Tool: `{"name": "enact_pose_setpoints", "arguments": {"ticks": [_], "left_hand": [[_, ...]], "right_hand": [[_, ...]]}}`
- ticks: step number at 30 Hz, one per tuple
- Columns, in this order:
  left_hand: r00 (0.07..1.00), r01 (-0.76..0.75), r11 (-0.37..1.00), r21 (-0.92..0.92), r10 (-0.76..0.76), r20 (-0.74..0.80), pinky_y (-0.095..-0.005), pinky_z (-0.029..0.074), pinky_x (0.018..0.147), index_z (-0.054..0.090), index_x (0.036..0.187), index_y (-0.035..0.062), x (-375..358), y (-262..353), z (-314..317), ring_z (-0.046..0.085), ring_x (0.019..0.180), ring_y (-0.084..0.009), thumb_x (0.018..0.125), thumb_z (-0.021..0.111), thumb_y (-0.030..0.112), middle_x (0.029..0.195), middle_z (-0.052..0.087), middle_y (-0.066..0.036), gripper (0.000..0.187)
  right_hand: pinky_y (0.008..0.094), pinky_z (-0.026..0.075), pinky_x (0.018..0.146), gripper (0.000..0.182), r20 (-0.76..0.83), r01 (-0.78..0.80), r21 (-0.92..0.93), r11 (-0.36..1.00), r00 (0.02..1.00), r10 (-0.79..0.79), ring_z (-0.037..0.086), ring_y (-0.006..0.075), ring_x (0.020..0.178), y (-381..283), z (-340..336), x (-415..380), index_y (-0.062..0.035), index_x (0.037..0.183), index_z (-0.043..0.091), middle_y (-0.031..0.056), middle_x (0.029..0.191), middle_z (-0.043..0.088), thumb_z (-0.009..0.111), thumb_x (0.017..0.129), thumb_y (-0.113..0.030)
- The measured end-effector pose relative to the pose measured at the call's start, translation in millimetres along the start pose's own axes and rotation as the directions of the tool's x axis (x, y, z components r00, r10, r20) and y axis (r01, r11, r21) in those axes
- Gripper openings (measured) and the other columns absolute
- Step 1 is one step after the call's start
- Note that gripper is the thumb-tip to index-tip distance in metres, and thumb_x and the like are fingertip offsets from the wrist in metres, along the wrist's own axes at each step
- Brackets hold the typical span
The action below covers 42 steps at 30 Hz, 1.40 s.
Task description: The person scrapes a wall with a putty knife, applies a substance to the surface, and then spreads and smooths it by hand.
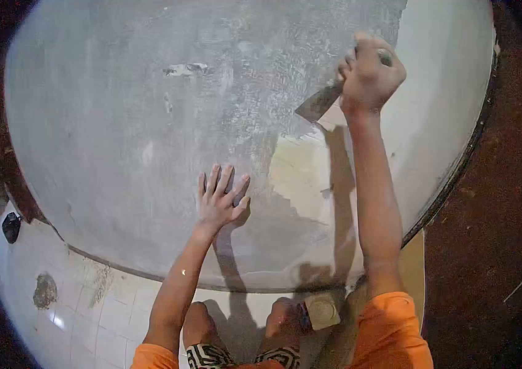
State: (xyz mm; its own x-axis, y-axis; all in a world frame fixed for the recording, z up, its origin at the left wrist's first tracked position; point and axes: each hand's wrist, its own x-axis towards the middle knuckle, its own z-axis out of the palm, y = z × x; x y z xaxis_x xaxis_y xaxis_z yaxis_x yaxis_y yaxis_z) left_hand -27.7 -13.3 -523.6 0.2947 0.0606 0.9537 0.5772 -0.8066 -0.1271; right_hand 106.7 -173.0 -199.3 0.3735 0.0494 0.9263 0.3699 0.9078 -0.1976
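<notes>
My right hand [371, 74] is closed around the handle of a putty knife [320, 103], raised at the upper right. The knife's broad metal blade points down and left, its edge at the large grey-coated panel [150, 135]. Below the blade lies a pale yellowish patch [301, 172] where the grey coat stops. My left hand [219, 200] rests on the grey surface at lower middle, fingers spread, holding nothing. Small whitish flakes or rough spots [186, 69] show on the upper part of the panel.
A small squarish pale container [322, 312] stands by my right knee at the panel's lower edge. White tiled floor [110, 313] with a dark stain [44, 291] lies at lower left, near a small black object [11, 227]. Dark brown ground [488, 246] runs along the right.
</notes>
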Motion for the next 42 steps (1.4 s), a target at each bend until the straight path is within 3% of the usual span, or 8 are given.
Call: {"name": "enact_pose_setpoints", "arguments": {"ticks": [4, 10, 15, 20, 25, 35, 39, 42], "left_hand": [[1.0, -0.02, 0.999, 0.032, 0.02, 0.011, -0.0593, 0.017, 0.115, 0.056, 0.136, 0.034, 2, 1, -3, 0.029, 0.142, -0.0351, 0.084, 0.063, 0.05, 0.15, 0.041, -0.009, 0.055], [1.0, -0.005, 1.0, -0.003, 0.005, -0.007, -0.0553, 0.014, 0.117, 0.051, 0.14, 0.0377, 3, -1, -3, 0.027, 0.145, -0.0301, 0.087, 0.058, 0.051, 0.155, 0.035, -0.005, 0.055], [1.0, -0.005, 1.0, 0.017, 0.005, 0.009, -0.0589, 0.019, 0.114, 0.055, 0.137, 0.0325, -6, 0, -1, 0.028, 0.143, -0.0349, 0.083, 0.063, 0.048, 0.153, 0.036, -0.009, 0.056], [1.0, -0.007, 0.999, 0.047, 0.007, -0.011, -0.0596, 0.018, 0.115, 0.055, 0.137, 0.033, -12, 0, 5, 0.025, 0.144, -0.035, 0.084, 0.062, 0.051, 0.153, 0.035, -0.009, 0.056], [1.0, 0.002, 1.0, 0.031, -0.002, -0.003, -0.0593, 0.017, 0.115, 0.056, 0.136, 0.0329, -11, 2, 1, 0.023, 0.145, -0.0342, 0.086, 0.06, 0.05, 0.154, 0.034, -0.009, 0.053], [0.999, 0.038, 0.999, 0.024, -0.038, 0.021, -0.0588, 0.014, 0.116, 0.056, 0.136, 0.0317, -15, 6, -1, 0.023, 0.145, -0.0341, 0.086, 0.06, 0.047, 0.155, 0.032, -0.01, 0.052], [0.996, 0.056, 0.997, 0.045, -0.059, 0.07, -0.059, 0.014, 0.116, 0.056, 0.136, 0.0313, -19, 5, 3, 0.022, 0.145, -0.0353, 0.086, 0.06, 0.047, 0.156, 0.03, -0.01, 0.053], [0.998, 0.035, 0.999, 0.022, -0.036, 0.048, -0.0591, 0.012, 0.116, 0.057, 0.136, 0.0306, -26, 7, 4, 0.021, 0.146, -0.037, 0.087, 0.06, 0.047, 0.156, 0.03, -0.011, 0.051]], "right_hand": [[0.0249, 0.041, 0.04, 0.026, 0.04, -0.069, -0.188, 0.98, 0.996, 0.078, 0.053, 0.0087, 0.045, 17, -3, -38, -0.0057, 0.062, 0.06, -0.0004, 0.053, 0.054, 0.068, 0.086, -0.013], [0.0256, 0.038, 0.039, 0.024, 0.018, -0.025, -0.063, 0.998, 0.999, 0.026, 0.048, 0.0085, 0.044, 19, 4, -31, -0.0058, 0.066, 0.057, -0.0011, 0.053, 0.049, 0.066, 0.087, -0.009], [0.0258, 0.036, 0.039, 0.028, 0.053, -0.221, -0.151, 0.964, 0.972, 0.231, 0.044, 0.0084, 0.044, 35, -11, -65, -0.0077, 0.064, 0.049, -0.002, 0.054, 0.043, 0.064, 0.088, -0.005], [0.0259, 0.034, 0.038, 0.029, 0.143, 0.076, 0.067, 0.995, 0.986, -0.085, 0.043, 0.0086, 0.042, -8, 16, -31, -0.0043, 0.063, 0.048, -0.0009, 0.052, 0.044, 0.062, 0.088, -0.005], [0.023, 0.038, 0.044, 0.025, 0.189, 0.167, -0.114, 0.979, 0.971, -0.144, 0.049, 0.0045, 0.048, 13, 11, -59, -0.0038, 0.06, 0.06, -0.0021, 0.054, 0.054, 0.067, 0.084, -0.008], [0.0248, 0.038, 0.039, 0.027, 0.142, -0.24, 0.065, 0.968, 0.963, 0.23, 0.049, 0.007, 0.046, 11, 5, -60, -0.0042, 0.062, 0.056, -0.0008, 0.055, 0.052, 0.068, 0.086, -0.007], [0.0262, 0.037, 0.039, 0.016, 0.167, 0.011, 0.15, 0.989, 0.985, -0.036, 0.045, 0.009, 0.045, -15, 16, -52, -0.0031, 0.073, 0.058, -0.0001, 0.056, 0.047, 0.062, 0.089, -0.004], [0.0236, 0.038, 0.04, 0.025, 0.123, -0.246, 0.018, 0.969, 0.962, 0.242, 0.048, 0.006, 0.048, 26, 0, -75, -0.0037, 0.063, 0.059, -0.0014, 0.058, 0.054, 0.066, 0.087, -0.005]]}}
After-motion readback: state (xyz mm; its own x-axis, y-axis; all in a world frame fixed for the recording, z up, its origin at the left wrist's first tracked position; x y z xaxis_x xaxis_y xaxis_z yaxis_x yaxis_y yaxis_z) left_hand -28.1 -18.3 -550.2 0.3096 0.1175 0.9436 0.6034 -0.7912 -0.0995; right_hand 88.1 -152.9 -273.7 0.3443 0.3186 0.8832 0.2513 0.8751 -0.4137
